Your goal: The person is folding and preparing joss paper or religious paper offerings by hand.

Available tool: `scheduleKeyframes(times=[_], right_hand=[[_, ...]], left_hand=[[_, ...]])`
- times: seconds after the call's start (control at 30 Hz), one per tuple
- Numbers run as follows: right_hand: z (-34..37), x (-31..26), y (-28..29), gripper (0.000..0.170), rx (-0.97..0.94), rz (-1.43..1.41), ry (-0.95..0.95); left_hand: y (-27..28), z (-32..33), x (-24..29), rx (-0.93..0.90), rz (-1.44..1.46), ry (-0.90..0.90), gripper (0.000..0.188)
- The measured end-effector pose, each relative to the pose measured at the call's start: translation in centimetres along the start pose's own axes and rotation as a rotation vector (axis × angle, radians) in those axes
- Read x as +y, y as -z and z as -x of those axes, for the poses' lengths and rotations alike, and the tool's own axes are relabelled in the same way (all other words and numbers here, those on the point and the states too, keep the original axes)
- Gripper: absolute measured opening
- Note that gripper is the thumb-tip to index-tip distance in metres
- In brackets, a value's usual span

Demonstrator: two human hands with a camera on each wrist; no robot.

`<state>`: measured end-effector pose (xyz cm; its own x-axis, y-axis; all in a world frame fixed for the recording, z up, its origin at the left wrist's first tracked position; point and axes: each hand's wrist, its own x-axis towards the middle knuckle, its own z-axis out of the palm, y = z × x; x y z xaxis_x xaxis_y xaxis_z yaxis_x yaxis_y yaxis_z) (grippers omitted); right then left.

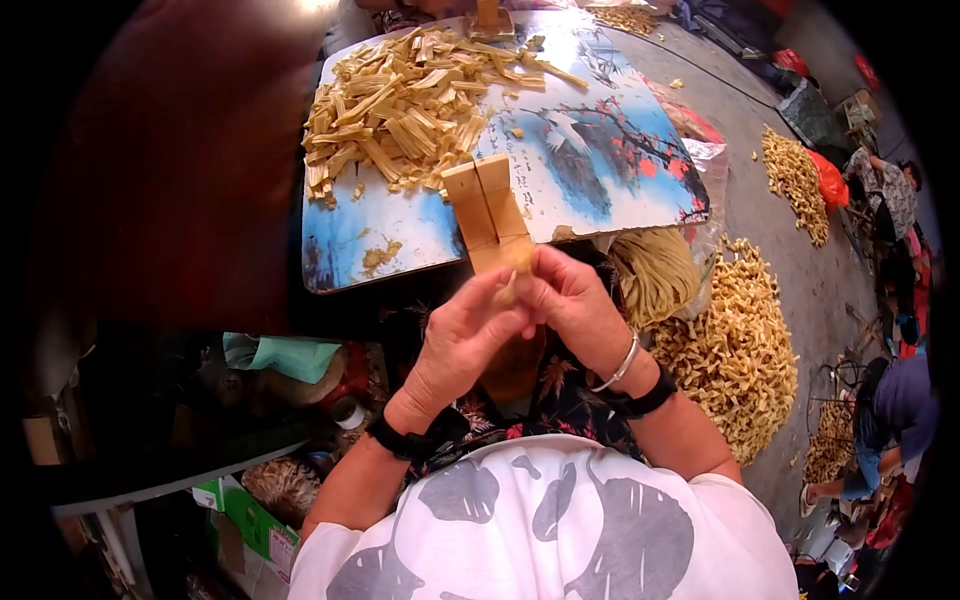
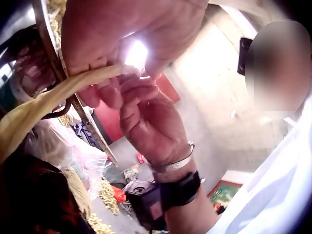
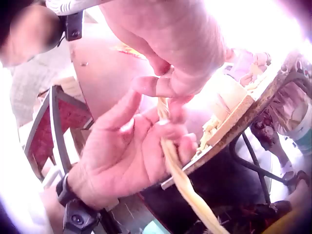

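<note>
1. Many short yellow pieces [image 1: 390,125] lie heaped on the desk [image 1: 340,235].
2. My left fingers [image 1: 488,300] pinch the pale strip [image 3: 187,187] — near the slotted wooden block [image 1: 487,205].
3. My right fingers [image 1: 552,268] pinch it too.
4. Knotted pieces [image 1: 735,355] — piled on the floor [image 1: 815,290].

No text can be read; characters [image 1: 522,182] on the painted tabletop [image 1: 400,232] and print on the green box [image 1: 250,518] below-left of it are too small.

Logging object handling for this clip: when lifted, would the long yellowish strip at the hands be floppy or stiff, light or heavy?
The yellowish strip is probably fairly floppy, since it curves where it trails from the fingers. It looks light, being narrow and held only in the fingers.
</note>
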<state>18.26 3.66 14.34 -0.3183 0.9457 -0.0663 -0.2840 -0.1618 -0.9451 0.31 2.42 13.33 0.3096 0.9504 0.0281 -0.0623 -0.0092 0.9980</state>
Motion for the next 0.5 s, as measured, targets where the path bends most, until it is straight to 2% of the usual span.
scheduleKeyframes(times=[0.03, 0.07, 0.17, 0.23, 0.33, 0.4, 0.5], right_hand=[[-0.6, -0.2, 0.2, 0.024, 0.029, -0.094, 0.031], [-1.3, -0.4, 0.6, 0.025, 0.088, -0.064, 0.079], [-3.7, -1.5, 1.0, 0.021, 0.289, 0.448, 0.205], [-5.6, -1.1, 1.6, 0.021, 0.325, 0.583, 0.296], [-8.4, -0.8, 2.2, 0.022, 0.389, 0.693, 0.425], [-9.8, -0.3, 2.6, 0.018, 0.428, 0.768, 0.482], [-11.5, 2.3, 3.8, 0.017, 0.402, 1.175, 0.487]], left_hand=[[0.3, -0.3, 0.9, -0.034, 0.206, 0.132, 0.032], [1.0, -0.6, 1.2, 0.011, 0.054, 0.137, 0.032], [3.2, -3.0, 1.1, 0.117, -0.305, 0.011, 0.019], [4.2, -5.4, 1.2, 0.183, -0.456, -0.134, 0.015], [4.8, -8.6, 1.7, 0.237, -0.562, -0.245, 0.014], [5.0, -10.1, 0.2, 0.282, -0.596, -0.331, 0.013], [4.6, -10.9, -2.5, 0.397, -0.669, -0.246, 0.013]])
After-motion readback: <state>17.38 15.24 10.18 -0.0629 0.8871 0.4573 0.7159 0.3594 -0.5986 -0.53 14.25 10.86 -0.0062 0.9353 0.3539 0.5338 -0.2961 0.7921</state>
